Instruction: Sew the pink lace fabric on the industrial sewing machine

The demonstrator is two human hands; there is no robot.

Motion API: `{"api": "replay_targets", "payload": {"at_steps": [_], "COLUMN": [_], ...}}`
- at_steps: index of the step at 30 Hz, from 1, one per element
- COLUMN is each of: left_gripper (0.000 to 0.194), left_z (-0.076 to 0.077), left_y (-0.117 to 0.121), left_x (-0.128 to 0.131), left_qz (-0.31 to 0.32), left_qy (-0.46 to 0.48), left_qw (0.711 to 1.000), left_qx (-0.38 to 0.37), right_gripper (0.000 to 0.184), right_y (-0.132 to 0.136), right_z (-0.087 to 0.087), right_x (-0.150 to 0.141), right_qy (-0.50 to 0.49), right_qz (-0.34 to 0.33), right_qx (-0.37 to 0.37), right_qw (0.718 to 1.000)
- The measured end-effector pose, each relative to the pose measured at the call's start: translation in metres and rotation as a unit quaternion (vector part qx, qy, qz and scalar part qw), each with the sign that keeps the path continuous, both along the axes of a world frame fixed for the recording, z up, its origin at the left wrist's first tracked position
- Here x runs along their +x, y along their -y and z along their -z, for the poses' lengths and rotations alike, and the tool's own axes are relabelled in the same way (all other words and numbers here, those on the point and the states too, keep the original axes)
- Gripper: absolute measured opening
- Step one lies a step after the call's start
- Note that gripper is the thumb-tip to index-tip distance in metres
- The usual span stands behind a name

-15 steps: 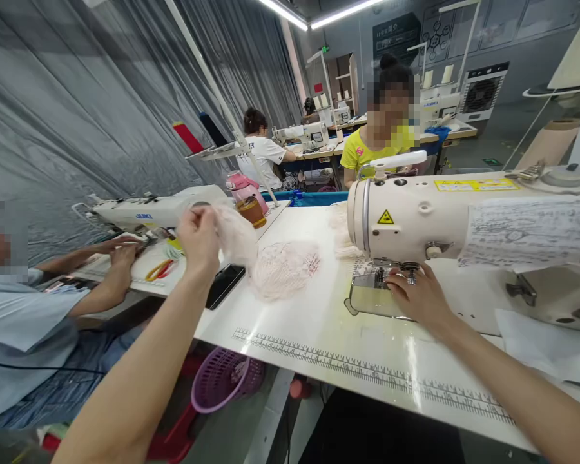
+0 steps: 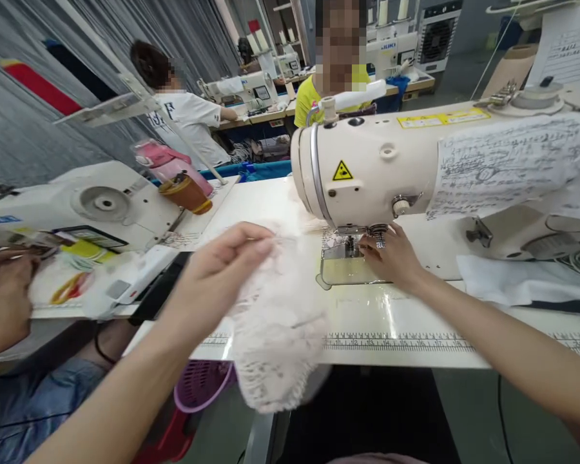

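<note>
Hands of a seated person reach forward over a white sewing table [image 2: 367, 322], seen from a head camera looking down. The left hand [image 2: 217, 274] is raised above the table's near left part, forearm rising from the lower left, wrist slightly bent. Its fingers [image 2: 251, 241] and thumb are pinched narrowly on the top edge of a piece of pale pink lace fabric [image 2: 275, 335], which hangs down from the grip, blurred, and drapes past the table's front edge with its printed ruler strip [image 2: 396, 341].

The right hand [image 2: 391, 258] lies palm down on the table, arm stretched in from the lower right. Its fingers are curled close together at the metal needle plate [image 2: 338, 264], fingertips just under the presser foot [image 2: 352, 243] of a cream sewing machine [image 2: 367, 167]; whether they pinch anything there cannot be told. A handwritten paper sheet [image 2: 502, 161] is stuck to the machine's arm.

Below the table's left edge sits a purple plastic basket [image 2: 198, 386]. To the left, a co-worker's hand [image 2: 7, 296] rests at a second sewing machine [image 2: 96, 206], beside a pink bottle [image 2: 167, 164] and a brown cup [image 2: 186, 192]. Behind the machine sits a person in a yellow shirt [image 2: 309, 96]; farther back, a person in a white shirt [image 2: 188, 119] works at another table.
</note>
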State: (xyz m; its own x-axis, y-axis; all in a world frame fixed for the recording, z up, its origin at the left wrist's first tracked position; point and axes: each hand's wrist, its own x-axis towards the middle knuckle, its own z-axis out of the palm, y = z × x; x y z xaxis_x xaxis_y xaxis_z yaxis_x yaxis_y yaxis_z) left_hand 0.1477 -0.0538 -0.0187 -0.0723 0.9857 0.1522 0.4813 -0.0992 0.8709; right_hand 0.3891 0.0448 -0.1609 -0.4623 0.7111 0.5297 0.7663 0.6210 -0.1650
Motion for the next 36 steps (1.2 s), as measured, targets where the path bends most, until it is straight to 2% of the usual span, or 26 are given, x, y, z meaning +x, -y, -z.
{"api": "replay_targets", "payload": {"at_steps": [2, 4, 6, 9, 12, 15, 19, 23, 30, 36], "left_gripper": [0.022, 0.027, 0.029, 0.027, 0.031, 0.043, 0.043, 0.042, 0.041, 0.042], "left_z": [0.026, 0.052, 0.073, 0.093, 0.107, 0.120, 0.130, 0.132, 0.133, 0.133], "left_y": [-0.018, -0.036, -0.047, -0.044, -0.033, -0.033, -0.047, -0.057, -0.060, -0.059], "left_x": [0.015, 0.024, 0.029, 0.034, 0.039, 0.040, 0.036, 0.031, 0.025, 0.022], "left_qz": [0.081, 0.142, 0.120, 0.133, 0.191, 0.196, 0.220, 0.221, 0.233, 0.246], "left_qy": [-0.040, -0.170, -0.267, -0.351, -0.446, -0.475, -0.461, -0.450, -0.433, -0.416], "left_qw": [0.995, 0.975, 0.956, 0.920, 0.847, 0.818, 0.820, 0.824, 0.825, 0.831], "left_qx": [-0.031, -0.029, 0.013, 0.114, 0.218, 0.258, 0.259, 0.265, 0.280, 0.277], "right_gripper": [0.023, 0.025, 0.028, 0.030, 0.032, 0.033, 0.031, 0.037, 0.045, 0.048], "right_y": [-0.001, -0.002, -0.003, -0.003, 0.002, 0.009, 0.014, 0.018, 0.023, 0.019], "right_z": [0.001, 0.002, 0.003, 0.001, -0.002, -0.007, -0.010, -0.011, -0.005, -0.002], "right_x": [0.000, 0.000, 0.000, 0.001, 0.001, -0.001, -0.005, -0.007, -0.005, -0.007], "right_qy": [-0.011, -0.025, -0.036, -0.056, -0.064, -0.012, 0.088, 0.155, 0.178, 0.162], "right_qz": [-0.002, -0.004, 0.002, 0.005, -0.031, -0.083, -0.067, -0.019, 0.009, -0.009], "right_qx": [-0.008, -0.015, -0.022, -0.027, 0.010, 0.058, 0.070, 0.038, 0.014, -0.003], "right_qw": [1.000, 1.000, 0.999, 0.998, 0.997, 0.995, 0.991, 0.987, 0.984, 0.987]}}
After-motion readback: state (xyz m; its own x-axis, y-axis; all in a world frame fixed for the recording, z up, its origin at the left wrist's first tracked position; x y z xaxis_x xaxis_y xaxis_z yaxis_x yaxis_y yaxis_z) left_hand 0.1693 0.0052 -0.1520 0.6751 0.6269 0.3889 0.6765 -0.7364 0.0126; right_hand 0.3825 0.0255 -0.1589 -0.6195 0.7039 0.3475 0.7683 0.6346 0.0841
